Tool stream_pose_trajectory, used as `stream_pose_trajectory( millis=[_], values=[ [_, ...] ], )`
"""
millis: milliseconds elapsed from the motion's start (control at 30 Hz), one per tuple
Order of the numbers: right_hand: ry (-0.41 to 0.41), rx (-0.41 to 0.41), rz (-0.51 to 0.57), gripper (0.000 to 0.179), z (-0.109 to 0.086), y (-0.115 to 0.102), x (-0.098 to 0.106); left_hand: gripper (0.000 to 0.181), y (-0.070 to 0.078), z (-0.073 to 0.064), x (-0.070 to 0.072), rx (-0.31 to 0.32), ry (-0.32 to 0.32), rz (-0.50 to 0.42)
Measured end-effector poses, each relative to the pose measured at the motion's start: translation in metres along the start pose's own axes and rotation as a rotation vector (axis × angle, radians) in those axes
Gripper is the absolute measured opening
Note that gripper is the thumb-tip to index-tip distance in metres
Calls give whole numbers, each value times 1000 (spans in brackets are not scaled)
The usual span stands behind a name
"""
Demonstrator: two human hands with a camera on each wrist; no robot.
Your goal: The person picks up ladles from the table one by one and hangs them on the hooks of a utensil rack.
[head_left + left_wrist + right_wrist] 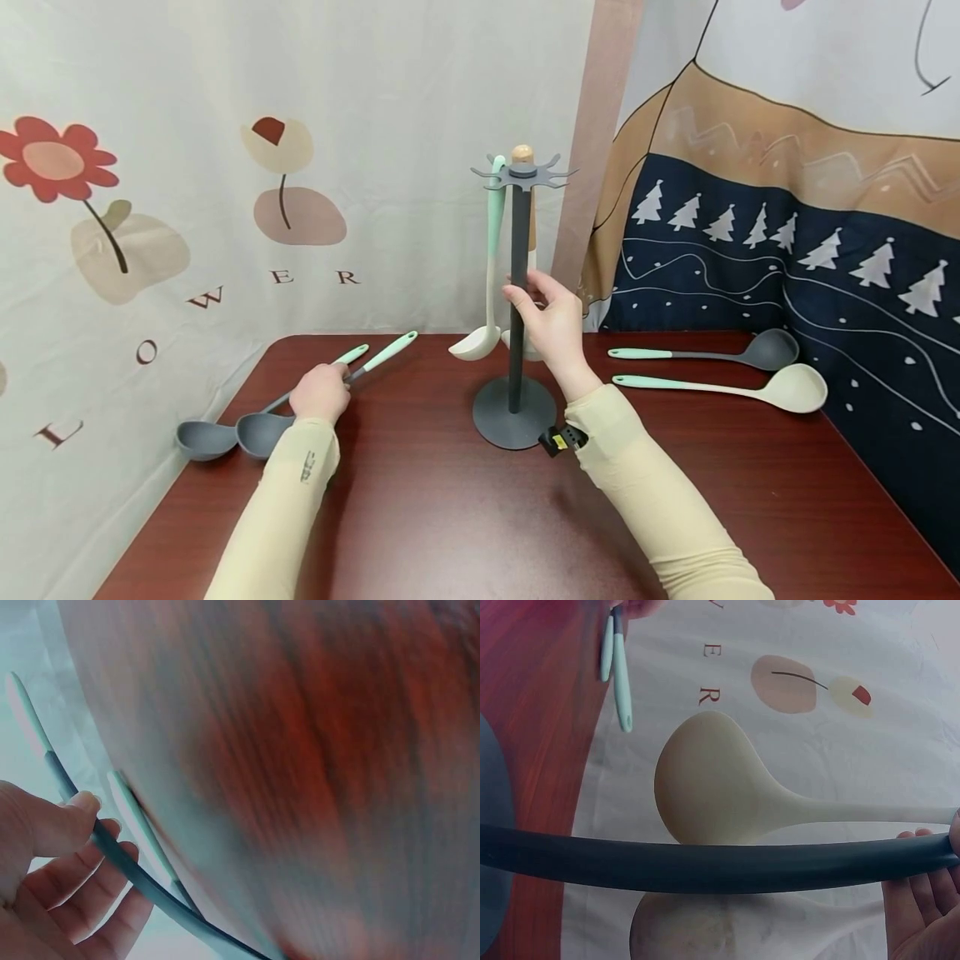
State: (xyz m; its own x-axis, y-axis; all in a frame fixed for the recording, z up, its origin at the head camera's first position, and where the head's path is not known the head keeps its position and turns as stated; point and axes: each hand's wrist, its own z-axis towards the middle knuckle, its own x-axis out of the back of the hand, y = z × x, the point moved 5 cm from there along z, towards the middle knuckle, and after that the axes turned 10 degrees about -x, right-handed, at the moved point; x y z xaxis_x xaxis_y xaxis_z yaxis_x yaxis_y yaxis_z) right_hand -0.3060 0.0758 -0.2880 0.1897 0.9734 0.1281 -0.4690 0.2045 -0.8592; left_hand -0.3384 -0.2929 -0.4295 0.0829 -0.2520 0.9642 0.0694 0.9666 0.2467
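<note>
Grey ladle (154, 890) in left hand (320, 393); stand (517, 350), right hand (553, 323).

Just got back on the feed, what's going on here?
A person's left hand is pinching a gray ladle, with a second gray ladle beside it. The right hand is gripping the pole of a stand. A green-handled ladle and a wooden-handled ladle hang on that stand. Another gray ladle and a cream ladle lie on the table to the right.
</note>
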Motion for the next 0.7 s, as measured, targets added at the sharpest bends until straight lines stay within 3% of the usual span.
stream_pose_trajectory(
  millis=[700],
  values=[
    [5,12,6,24,0,0,0,13,42,-2,16,-161,112,-65]
  ],
)
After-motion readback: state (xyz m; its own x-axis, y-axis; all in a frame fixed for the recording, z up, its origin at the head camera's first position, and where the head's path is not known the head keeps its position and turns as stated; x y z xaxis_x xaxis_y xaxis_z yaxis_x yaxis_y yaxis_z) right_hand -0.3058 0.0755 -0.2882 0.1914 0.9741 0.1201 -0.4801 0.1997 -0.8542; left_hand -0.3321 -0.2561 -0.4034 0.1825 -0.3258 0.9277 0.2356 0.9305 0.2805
